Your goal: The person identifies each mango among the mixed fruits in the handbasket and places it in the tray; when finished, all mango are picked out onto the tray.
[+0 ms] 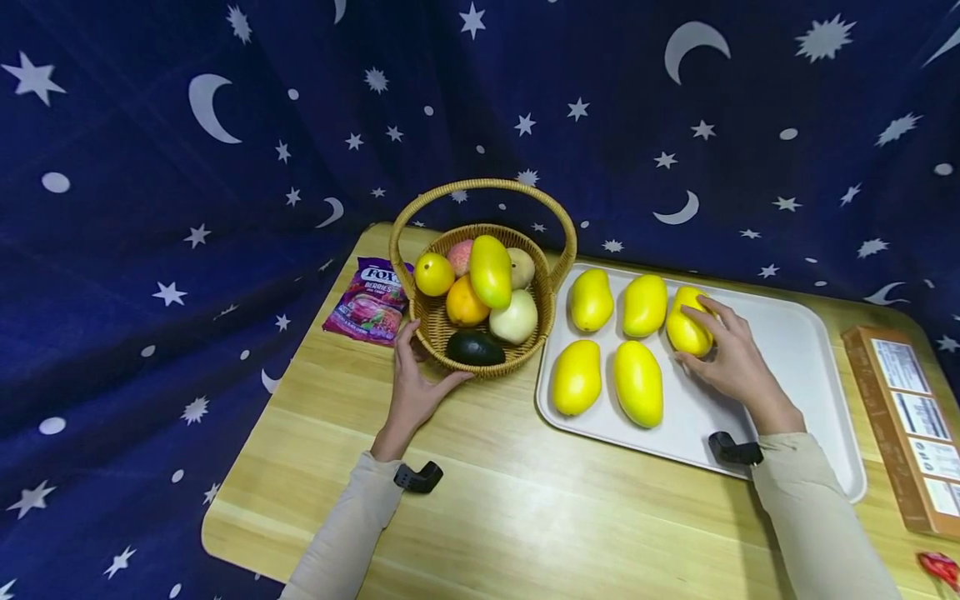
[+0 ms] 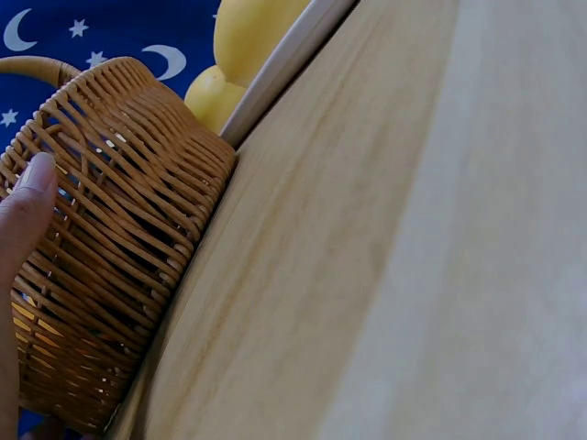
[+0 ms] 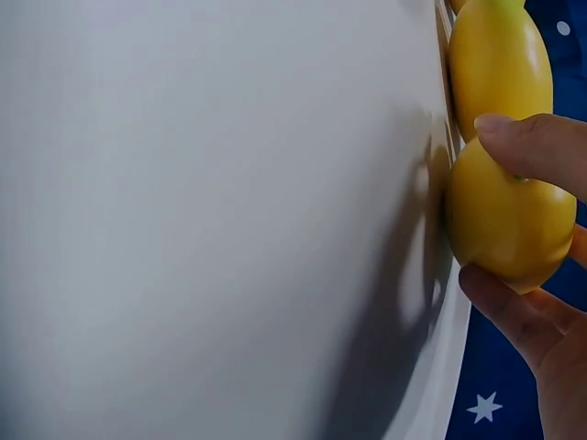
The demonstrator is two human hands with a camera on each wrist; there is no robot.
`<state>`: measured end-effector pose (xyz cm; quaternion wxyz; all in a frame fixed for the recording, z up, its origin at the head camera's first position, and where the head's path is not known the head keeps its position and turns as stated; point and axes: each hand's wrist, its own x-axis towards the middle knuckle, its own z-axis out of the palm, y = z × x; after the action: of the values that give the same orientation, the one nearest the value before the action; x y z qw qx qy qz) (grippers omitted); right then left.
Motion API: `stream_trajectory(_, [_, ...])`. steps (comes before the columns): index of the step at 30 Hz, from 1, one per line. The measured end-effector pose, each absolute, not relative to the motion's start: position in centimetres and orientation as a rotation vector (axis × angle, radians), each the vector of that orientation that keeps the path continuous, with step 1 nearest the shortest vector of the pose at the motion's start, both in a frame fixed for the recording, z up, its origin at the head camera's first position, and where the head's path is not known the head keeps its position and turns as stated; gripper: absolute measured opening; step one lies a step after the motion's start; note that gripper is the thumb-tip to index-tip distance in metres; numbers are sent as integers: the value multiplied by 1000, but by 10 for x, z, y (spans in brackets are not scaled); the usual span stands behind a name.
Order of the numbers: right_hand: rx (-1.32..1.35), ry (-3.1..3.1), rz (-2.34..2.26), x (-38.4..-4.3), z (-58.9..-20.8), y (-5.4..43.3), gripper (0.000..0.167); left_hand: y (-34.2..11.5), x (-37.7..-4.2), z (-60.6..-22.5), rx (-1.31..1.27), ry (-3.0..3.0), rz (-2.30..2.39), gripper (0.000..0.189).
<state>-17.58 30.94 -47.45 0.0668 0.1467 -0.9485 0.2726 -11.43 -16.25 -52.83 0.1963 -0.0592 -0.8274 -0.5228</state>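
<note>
A round wicker basket [image 1: 551, 321] with a tall handle holds a mango [image 1: 491, 271], an orange [image 1: 467, 302], a round yellow fruit [image 1: 434, 274], a pale round fruit [image 1: 514, 317] and a dark avocado [image 1: 476, 348], among others. My left hand [image 1: 416, 383] holds the basket's near left side, thumb along the woven wall [image 2: 119, 192]. Over the white tray [image 1: 780, 342], my right hand [image 1: 731, 354] grips a yellow mango [image 3: 509, 215] between thumb and fingers, at the right end of the back row. Several other mangoes [image 1: 638, 383] lie on the tray in two rows.
A purple candy bag [image 1: 367, 302] lies left of the basket. Right of the tray is a long brown box [image 1: 903, 425], with a small red wrapped item [image 1: 939, 569] near the table's right edge. A dark blue star-and-moon cloth [image 1: 600, 142] hangs behind the wooden table [image 1: 525, 500].
</note>
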Motion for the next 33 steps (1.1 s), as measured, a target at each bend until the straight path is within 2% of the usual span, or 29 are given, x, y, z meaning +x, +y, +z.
stream_trajectory(4, [407, -2879, 872, -177, -474, 312, 87, -162, -115, -529, -166, -2323, -1456, 113])
stream_trajectory(11, [301, -2976, 869, -178, -470, 310, 85, -163, -114, -529, -172, -2328, -1451, 110])
stream_trajectory(33, [233, -3004, 847, -174, -470, 311, 85, -162, -115, -529, -180, -2327, -1444, 108])
